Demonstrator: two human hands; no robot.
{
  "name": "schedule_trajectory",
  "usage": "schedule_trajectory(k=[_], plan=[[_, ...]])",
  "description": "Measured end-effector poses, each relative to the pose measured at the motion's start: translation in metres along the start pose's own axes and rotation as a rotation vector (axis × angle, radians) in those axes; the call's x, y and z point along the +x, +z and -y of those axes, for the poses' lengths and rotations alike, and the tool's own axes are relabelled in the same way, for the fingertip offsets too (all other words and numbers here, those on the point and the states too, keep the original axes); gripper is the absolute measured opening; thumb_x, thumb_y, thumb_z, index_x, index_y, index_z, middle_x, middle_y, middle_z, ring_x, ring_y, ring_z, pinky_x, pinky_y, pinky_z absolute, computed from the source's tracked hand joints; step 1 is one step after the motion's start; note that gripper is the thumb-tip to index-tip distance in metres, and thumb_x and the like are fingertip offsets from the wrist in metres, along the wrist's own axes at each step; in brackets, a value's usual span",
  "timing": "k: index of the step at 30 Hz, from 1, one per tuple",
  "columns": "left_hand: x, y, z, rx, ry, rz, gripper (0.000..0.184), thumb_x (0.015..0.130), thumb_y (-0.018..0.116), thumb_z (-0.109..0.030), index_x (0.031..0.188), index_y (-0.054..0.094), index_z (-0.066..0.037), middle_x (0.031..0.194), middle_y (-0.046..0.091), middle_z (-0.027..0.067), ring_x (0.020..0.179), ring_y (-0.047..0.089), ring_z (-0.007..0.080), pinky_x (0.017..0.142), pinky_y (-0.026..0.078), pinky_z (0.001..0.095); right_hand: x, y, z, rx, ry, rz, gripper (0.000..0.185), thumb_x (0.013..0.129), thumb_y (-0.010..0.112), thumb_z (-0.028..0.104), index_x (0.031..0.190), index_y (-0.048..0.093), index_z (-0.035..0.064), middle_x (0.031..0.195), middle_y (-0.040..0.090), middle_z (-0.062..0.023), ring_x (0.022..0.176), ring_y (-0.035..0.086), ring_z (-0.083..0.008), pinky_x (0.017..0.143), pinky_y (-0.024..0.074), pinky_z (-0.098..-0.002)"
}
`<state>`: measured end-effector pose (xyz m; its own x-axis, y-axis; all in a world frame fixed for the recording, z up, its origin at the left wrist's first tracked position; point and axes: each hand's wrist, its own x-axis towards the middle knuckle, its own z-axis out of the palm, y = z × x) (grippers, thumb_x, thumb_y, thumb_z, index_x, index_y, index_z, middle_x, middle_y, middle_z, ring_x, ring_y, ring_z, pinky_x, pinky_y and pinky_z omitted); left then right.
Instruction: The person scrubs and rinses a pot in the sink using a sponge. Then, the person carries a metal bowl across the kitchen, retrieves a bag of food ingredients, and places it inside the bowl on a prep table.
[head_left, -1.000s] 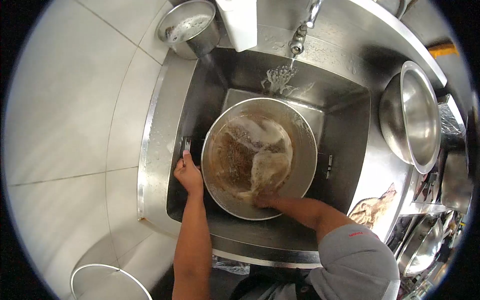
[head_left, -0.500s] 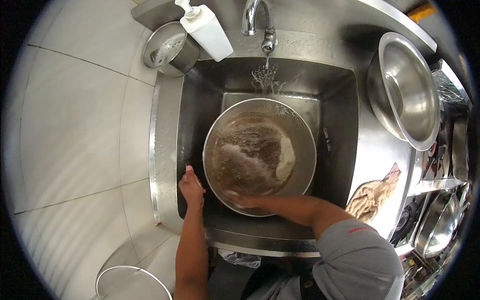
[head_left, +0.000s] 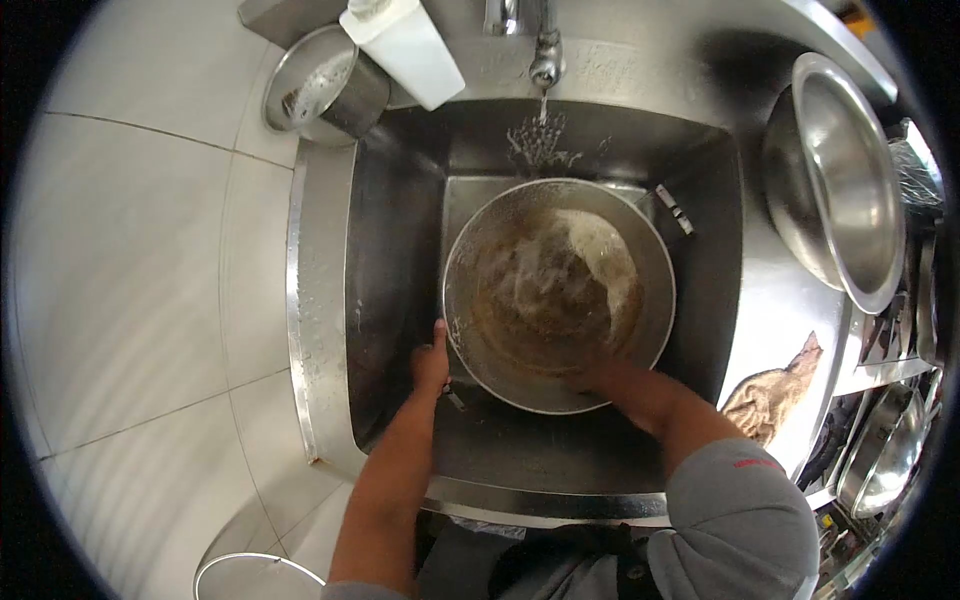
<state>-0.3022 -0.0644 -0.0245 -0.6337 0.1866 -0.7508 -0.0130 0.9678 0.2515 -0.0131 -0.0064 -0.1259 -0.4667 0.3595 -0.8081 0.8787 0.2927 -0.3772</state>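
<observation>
A large round metal pot (head_left: 462,340) sits in the sink, holding murky brown water with pale foam on the right of its surface. My left hand (head_left: 432,362) is closed at the pot's lower left edge, its thumb up by the rim, close to a side handle (head_left: 454,397). The opposite handle (head_left: 675,210) shows at the upper right. Inside the pot, at its lower right wall, is my right hand (head_left: 603,372); it is blurred, and its fingers and anything under them cannot be made out.
Water runs from the faucet (head_left: 546,68) behind the pot into the sink (head_left: 395,200). A white bottle (head_left: 405,50) and a metal container (head_left: 355,97) stand at the back left. On the right are a large steel bowl (head_left: 850,190) and a brown cloth (head_left: 770,400).
The pot has turned counterclockwise, its right handle moving up and its left one down. My left hand has moved right with the edge. My right hand has shifted right along the inner wall.
</observation>
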Motion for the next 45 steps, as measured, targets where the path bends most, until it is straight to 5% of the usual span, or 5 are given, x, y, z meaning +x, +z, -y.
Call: schedule_trajectory(k=[7, 11, 15, 44, 45], plan=[[0.016, 0.018, -0.001, -0.452, 0.154, 0.007, 0.064, 0.086, 0.052, -0.059, 0.098, 0.055, 0.004, 0.083, 0.061, 0.0147, 0.058, 0.059, 0.0238, 0.050, 0.054, 0.0355, 0.287, -0.019, 0.201, 0.963, -0.020, -1.067, 0.057, 0.092, 0.042, 0.029, 0.135, 0.034, -0.0078, 0.141, 0.031, -0.0300, 0.131, 0.028, -0.0463, 0.110, 0.0106, -0.0584], [0.017, 0.029, -0.021, -0.541, 0.255, -0.006, 0.048, 0.087, 0.060, -0.045, 0.099, 0.056, 0.001, 0.087, 0.060, 0.0117, 0.072, 0.061, 0.0217, 0.056, 0.055, 0.0344, 0.260, -0.215, 0.106, -0.145, 0.322, -0.669, 0.055, 0.094, 0.043, 0.028, 0.130, 0.036, -0.0118, 0.131, 0.043, -0.0308, 0.120, 0.043, -0.0443, 0.107, 0.0235, -0.0553], [0.017, 0.027, -0.021, -0.530, 0.235, -0.006, 0.029, 0.085, 0.067, -0.029, 0.084, 0.059, -0.001, 0.077, 0.058, 0.0041, 0.065, 0.055, 0.0122, 0.053, 0.054, 0.0298, 0.280, -0.160, 0.143, 1.117, 0.182, -1.365, 0.051, 0.095, 0.040, 0.028, 0.130, 0.039, -0.0091, 0.129, 0.044, -0.0311, 0.118, 0.044, -0.0434, 0.106, 0.0266, -0.0510], [0.040, 0.021, -0.017, -0.304, 0.455, -0.073, 0.030, 0.086, 0.065, -0.031, 0.086, 0.063, 0.000, 0.079, 0.065, 0.0072, 0.075, 0.061, 0.0182, 0.072, 0.046, 0.0309, 0.194, -0.242, 0.145, 2.091, 0.092, -1.088, 0.064, 0.098, 0.032, 0.036, 0.137, 0.019, -0.0134, 0.140, 0.029, -0.0292, 0.124, 0.038, -0.0387, 0.104, 0.0323, -0.0450], [0.036, 0.018, -0.018, -0.264, 0.461, -0.078, 0.032, 0.087, 0.064, -0.032, 0.086, 0.063, 0.000, 0.079, 0.064, 0.0074, 0.075, 0.061, 0.0183, 0.072, 0.046, 0.0311, 0.312, -0.183, 0.114, 1.329, 0.227, -1.341, 0.062, 0.099, 0.031, 0.033, 0.136, 0.019, -0.0148, 0.142, 0.025, -0.0313, 0.130, 0.028, -0.0424, 0.110, 0.0228, -0.0441]])
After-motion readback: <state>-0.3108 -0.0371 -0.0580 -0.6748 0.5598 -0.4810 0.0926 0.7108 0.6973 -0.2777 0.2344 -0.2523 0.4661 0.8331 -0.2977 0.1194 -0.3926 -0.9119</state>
